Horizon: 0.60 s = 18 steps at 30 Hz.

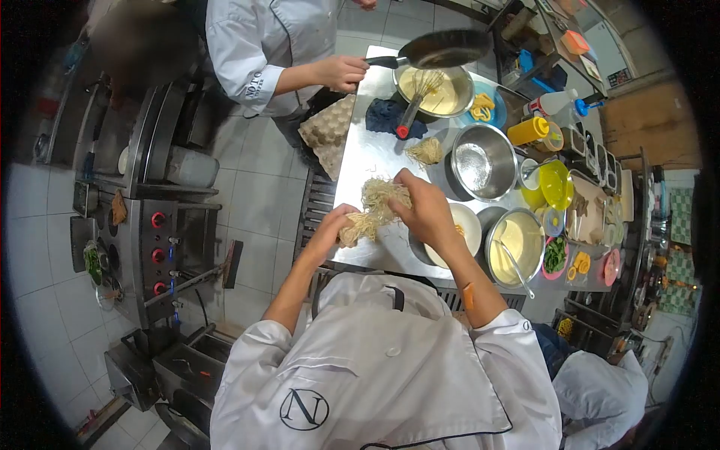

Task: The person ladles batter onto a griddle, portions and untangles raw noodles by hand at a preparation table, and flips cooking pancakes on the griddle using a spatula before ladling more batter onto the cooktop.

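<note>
Stretching noodle bundle (375,206) over worktop (367,154) near edge: left grip (335,227) clamping lower end, right grip (424,210) clamping upper; axis running diagonally between hands.

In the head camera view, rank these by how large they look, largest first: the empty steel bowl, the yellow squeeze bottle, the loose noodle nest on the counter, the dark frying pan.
1. Frying pan and steel bowl: alike, so unranked.
2. Yellow squeeze bottle and noodle nest: close in size; the nest lies nearer the camera, so unsure.
</note>
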Motion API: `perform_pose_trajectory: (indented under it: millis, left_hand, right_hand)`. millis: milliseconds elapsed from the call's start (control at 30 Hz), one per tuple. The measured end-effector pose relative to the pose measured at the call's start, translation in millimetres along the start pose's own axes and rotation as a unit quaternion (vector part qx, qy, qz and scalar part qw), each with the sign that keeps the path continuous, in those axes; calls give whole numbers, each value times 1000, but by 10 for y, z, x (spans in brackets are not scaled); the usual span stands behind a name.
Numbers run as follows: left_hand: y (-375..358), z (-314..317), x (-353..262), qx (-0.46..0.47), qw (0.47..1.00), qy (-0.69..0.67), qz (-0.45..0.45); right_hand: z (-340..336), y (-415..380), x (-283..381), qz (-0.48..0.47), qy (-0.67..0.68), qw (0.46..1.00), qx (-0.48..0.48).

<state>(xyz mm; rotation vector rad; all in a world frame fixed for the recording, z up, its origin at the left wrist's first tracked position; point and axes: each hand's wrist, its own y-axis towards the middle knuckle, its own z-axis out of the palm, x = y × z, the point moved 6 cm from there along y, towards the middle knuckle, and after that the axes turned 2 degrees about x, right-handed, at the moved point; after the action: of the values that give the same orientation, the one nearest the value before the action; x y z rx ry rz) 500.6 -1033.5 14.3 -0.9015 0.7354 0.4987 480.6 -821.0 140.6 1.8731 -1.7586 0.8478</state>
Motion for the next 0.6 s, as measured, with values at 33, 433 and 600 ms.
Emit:
perform_pose_trajectory:
  millis: [33,433,600]
  left_hand:
    - [-35,11,-36,5,1000,9,-5]
    - [-153,226,-264,10,974,218,67]
    - [-109,546,-567,12,921,303,243]
  right_hand:
    - [14,9,-27,42,-25,999,21]
    - [-445,-95,587,-98,79,990,-64]
    - [-226,-81,469,-114,91,989,16]
